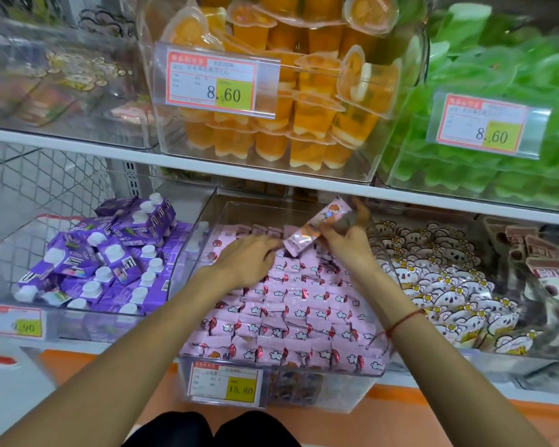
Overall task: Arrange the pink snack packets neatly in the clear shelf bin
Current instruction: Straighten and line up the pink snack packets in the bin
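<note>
A clear shelf bin [342, 395] on the lower shelf holds several rows of pink snack packets [307, 314] printed with white clouds and red marks. My right hand [349, 240] grips one long pink packet [317, 225] with a cartoon figure, tilted above the back of the bin. My left hand [246, 258] lies palm down on the packets at the bin's back left, its fingers stretched toward the lower end of the held packet. A red string circles my right wrist.
Left of it, a bin of purple cartons [110, 256]; right of it, a bin of koala-print snacks [446, 279]. The white shelf [175, 162] above carries bins of orange jelly cups [271, 101] and green cups [497, 91]. A yellow price tag [226, 383] fronts the pink bin.
</note>
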The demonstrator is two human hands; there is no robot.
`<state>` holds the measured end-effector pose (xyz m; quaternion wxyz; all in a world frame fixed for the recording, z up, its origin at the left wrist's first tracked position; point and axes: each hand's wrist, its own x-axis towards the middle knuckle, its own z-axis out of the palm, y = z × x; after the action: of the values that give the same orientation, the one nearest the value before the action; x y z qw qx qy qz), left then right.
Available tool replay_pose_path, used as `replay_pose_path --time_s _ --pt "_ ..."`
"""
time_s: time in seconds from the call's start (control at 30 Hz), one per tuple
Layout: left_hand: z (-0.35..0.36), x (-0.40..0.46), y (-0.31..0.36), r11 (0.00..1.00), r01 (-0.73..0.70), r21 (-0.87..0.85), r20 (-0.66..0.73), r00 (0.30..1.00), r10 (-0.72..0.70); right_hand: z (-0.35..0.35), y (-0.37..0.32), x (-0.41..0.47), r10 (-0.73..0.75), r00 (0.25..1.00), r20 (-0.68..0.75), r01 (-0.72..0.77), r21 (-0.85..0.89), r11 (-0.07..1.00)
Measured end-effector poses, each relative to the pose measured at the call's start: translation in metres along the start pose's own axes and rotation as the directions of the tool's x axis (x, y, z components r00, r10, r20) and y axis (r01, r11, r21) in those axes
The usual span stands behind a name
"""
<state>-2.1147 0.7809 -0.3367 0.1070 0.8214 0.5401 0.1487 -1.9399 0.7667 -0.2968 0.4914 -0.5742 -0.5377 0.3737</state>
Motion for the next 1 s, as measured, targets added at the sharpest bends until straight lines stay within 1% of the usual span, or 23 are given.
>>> replay_pose_path --time_s 0.07,0.1,0.2,0.3,0.43,0.53,0.63,0.7,0.77,0.87,0.9,1.0 --pt "0.004 0.000 -0.005 0.998 0.003 0.061 0.033 0.999 -0.005 0.006 0.006 0.003 -0.055 0.998 -0.009 0.055 -0.003 0.998" --pt "0.005 -0.001 -0.006 0.998 0.005 0.063 0.032 0.999 -0.007 0.008 0.009 0.005 -0.103 0.995 -0.013 0.102 -0.046 0.994" --pt "0.005 -0.001 -0.007 0.999 0.011 0.041 0.034 0.999 -0.013 0.010 0.013 0.009 -0.205 0.977 0.053 0.211 -0.298 0.931" --pt "0.004 0.000 -0.006 1.000 0.024 0.008 0.044 0.999 -0.024 0.006 0.016 0.010 -0.254 0.956 0.146 0.292 -0.427 0.856" --pt "0.004 -0.001 -0.007 0.999 0.034 -0.009 0.046 0.998 -0.033 0.000 0.020 0.009 -0.315 0.932 0.178 0.362 -0.470 0.805" --pt "0.005 0.000 -0.008 0.999 0.044 -0.018 0.048 0.998 -0.044 0.003 0.015 0.009 -0.353 0.907 0.229 0.420 -0.492 0.762" --pt "0.005 -0.001 -0.007 0.999 0.039 -0.009 0.060 0.997 -0.039 0.007 0.005 0.015 -0.373 0.900 0.225 0.435 -0.509 0.743" --pt "0.006 -0.001 -0.008 0.999 0.037 -0.006 0.059 0.998 -0.037 0.008 0.000 0.018 -0.387 0.886 0.254 0.463 -0.508 0.726" --pt "0.006 -0.001 -0.008 0.999 0.038 -0.012 0.055 0.998 -0.037 0.008 0.000 0.019 -0.367 0.868 0.335 0.496 -0.527 0.690" --pt "0.007 -0.002 -0.008 0.999 0.041 -0.024 0.041 0.998 -0.040 0.008 0.010 0.017 -0.176 0.898 0.402 0.417 -0.652 0.634" --pt "0.008 -0.002 -0.008 0.999 0.043 -0.034 0.036 0.998 -0.042 0.009 0.016 0.016 -0.140 0.900 0.413 0.404 -0.668 0.624" --pt "0.008 -0.003 -0.009 0.998 0.044 -0.052 0.028 0.999 -0.042 0.014 0.027 0.013 -0.125 0.884 0.451 0.436 -0.693 0.574"
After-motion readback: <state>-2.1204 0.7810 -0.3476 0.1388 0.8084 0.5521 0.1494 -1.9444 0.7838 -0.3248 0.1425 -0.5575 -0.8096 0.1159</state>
